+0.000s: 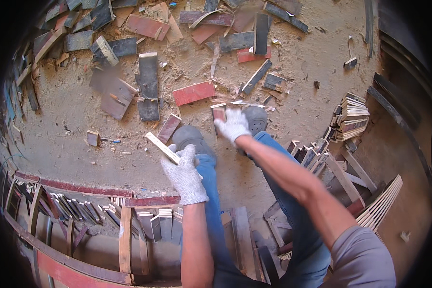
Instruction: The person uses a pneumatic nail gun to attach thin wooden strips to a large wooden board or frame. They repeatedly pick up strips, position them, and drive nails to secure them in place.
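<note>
My left hand (181, 170), in a pale knitted glove, is closed on a short wood offcut (162, 148) whose pale cut edge faces up. Another offcut, reddish-brown (168, 127), lies on the ground just beyond it. My right hand (234, 126), gloved the same way, reaches forward between my shoes. Its fingers close on a small reddish wood block (219, 113) with a pale end; part of the block is hidden by the glove. A red board piece (194, 93) lies a little beyond both hands.
Black and red board scraps (149, 81) litter the sandy ground ahead. Stacked offcuts (354, 117) stand at the right, beside more in a wooden frame (345, 177). At the lower left, a red-edged rack (125, 235) holds rows of pieces. My grey shoes (189, 137) are close to the hands.
</note>
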Tool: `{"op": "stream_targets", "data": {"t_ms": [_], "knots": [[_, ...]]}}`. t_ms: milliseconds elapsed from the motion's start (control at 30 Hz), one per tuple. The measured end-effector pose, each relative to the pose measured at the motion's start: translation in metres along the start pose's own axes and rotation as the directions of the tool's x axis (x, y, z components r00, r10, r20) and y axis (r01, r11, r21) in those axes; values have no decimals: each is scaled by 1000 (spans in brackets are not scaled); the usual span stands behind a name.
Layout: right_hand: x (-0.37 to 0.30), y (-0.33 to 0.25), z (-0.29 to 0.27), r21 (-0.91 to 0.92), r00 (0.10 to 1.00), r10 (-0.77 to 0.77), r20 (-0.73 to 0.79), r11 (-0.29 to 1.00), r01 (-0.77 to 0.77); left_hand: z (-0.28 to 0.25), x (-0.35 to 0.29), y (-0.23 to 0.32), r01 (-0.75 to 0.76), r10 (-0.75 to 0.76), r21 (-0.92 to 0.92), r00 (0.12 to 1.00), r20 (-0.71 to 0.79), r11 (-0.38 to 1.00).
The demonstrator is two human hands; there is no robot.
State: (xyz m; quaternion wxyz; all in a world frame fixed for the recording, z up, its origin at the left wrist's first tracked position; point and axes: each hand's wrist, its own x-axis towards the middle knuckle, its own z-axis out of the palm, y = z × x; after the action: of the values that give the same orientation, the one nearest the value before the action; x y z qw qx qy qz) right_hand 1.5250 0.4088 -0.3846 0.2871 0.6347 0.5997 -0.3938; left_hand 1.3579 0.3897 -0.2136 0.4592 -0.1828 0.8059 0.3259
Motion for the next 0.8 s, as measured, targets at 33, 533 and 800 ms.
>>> {"op": "stream_targets", "data": {"t_ms": [33, 533, 800], "knots": [[-5, 5, 21, 52, 995, 101, 22, 993, -102, 3, 4, -6, -34, 33, 23, 999, 20, 999], [-55, -8, -105, 810, 765, -420, 488, 545, -218, 11, 16, -63, -408, 202, 413, 866, 456, 814], [101, 27, -208, 316, 926, -363, 103, 895, 316, 19, 12, -49, 40, -128, 258, 934, 333, 965]]}}
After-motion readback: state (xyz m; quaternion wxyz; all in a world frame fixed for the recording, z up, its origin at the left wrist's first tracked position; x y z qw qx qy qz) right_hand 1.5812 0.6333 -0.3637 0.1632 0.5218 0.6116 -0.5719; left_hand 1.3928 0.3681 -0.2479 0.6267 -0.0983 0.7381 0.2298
